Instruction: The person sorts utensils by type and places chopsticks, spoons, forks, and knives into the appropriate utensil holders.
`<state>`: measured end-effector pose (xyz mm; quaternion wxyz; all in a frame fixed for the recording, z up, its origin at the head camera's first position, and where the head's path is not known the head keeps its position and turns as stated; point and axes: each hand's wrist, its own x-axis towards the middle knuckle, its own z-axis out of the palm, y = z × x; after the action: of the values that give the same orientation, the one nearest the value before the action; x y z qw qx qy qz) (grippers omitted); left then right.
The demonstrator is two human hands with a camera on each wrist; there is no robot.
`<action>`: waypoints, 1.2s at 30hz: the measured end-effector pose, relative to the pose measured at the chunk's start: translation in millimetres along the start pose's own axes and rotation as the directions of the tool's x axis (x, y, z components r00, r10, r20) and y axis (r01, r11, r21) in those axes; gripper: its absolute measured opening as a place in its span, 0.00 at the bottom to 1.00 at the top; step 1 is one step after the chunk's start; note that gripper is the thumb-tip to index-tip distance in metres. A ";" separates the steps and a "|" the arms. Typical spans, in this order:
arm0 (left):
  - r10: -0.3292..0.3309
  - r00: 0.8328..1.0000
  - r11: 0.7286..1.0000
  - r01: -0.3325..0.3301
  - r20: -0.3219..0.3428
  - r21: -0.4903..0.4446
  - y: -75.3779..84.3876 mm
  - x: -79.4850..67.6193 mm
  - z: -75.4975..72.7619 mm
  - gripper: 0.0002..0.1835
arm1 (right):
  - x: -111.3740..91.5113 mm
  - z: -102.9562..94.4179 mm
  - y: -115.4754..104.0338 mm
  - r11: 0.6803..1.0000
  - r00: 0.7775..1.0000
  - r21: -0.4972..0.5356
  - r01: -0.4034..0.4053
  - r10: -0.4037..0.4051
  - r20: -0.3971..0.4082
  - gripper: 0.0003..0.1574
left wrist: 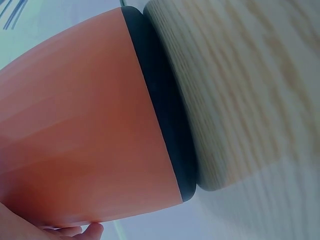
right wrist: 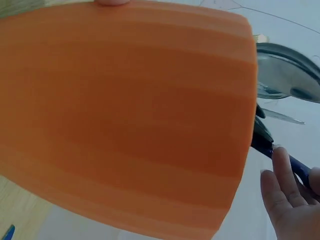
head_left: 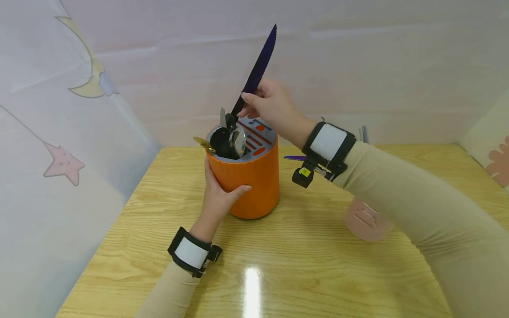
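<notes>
An orange utensil holder (head_left: 254,185) with a grey slotted top (head_left: 254,137) stands on the table. My left hand (head_left: 216,194) grips its left side, thumb across the front; some fingers are hidden behind it. The left wrist view shows the holder's black base (left wrist: 160,105). Above the top, my right hand (head_left: 274,104) pinches a long dark purple serrated knife (head_left: 260,64), tip upward and tilted right. Its lower end is at the back of the holder, partly hidden behind other utensils. Ladle-like and spoon-like utensils (head_left: 228,141) stick out at the top left, beside a gold utensil (head_left: 204,144).
Another purple blade (head_left: 294,157) lies on the table right of the holder, partly behind my right wrist. A pink object (head_left: 366,221) is partly covered by my right sleeve. Grey stick ends (head_left: 363,134) show beyond that arm. A patterned cloth backdrop (head_left: 358,66) rises behind the table.
</notes>
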<state>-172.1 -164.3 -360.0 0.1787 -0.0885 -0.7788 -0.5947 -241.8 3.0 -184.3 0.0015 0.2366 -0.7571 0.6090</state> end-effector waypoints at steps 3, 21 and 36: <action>0.006 1.000 1.000 -0.006 -0.002 0.001 0.1 -1.0 -0.5 0.74 | 3.7 4.4 -0.6 0.995 0.996 -0.080 -0.059 0.064 0.060 0.14; -0.015 1.000 1.000 0.015 0.016 0.000 5.0 -3.6 0.7 0.74 | -4.5 12.2 4.7 0.971 0.978 -0.227 -0.073 0.115 0.176 0.13; -0.010 1.000 1.000 0.010 0.022 0.006 -1.2 4.4 0.9 0.73 | -51.4 -10.5 42.8 0.964 0.979 -0.228 0.138 -0.168 -0.119 0.20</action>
<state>-176.7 -164.1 -359.6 0.1674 -0.0905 -0.7830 -0.5922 -214.6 37.3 -236.0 0.1265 0.2505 -0.7968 0.5351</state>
